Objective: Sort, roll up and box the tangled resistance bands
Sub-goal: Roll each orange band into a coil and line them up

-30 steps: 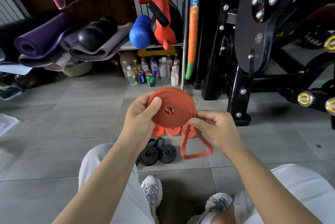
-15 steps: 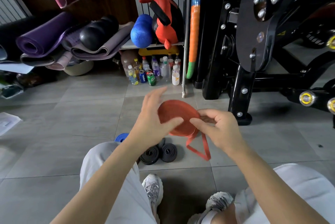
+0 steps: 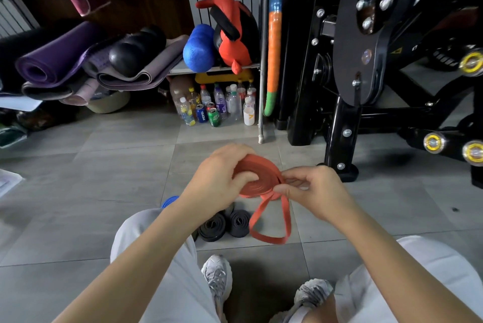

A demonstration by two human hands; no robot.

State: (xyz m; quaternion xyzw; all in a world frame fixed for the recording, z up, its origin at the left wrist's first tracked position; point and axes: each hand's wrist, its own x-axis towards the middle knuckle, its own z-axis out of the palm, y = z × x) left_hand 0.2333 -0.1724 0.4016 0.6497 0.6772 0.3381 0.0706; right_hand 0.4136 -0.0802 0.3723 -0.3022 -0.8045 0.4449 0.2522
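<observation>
Left hand (image 3: 218,178) cupping orange band coil (image 3: 257,178), right hand (image 3: 312,189) pinching its edge

Blue band (image 3: 169,200) mostly behind left forearm (image 3: 167,239), gym machine (image 3: 347,66) cut off right.

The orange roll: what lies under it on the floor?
Two rolled black bands lie on the tiles; the loop of the orange roll hangs down beside them. The left hand, right hand and roll hide the floor behind them.
</observation>
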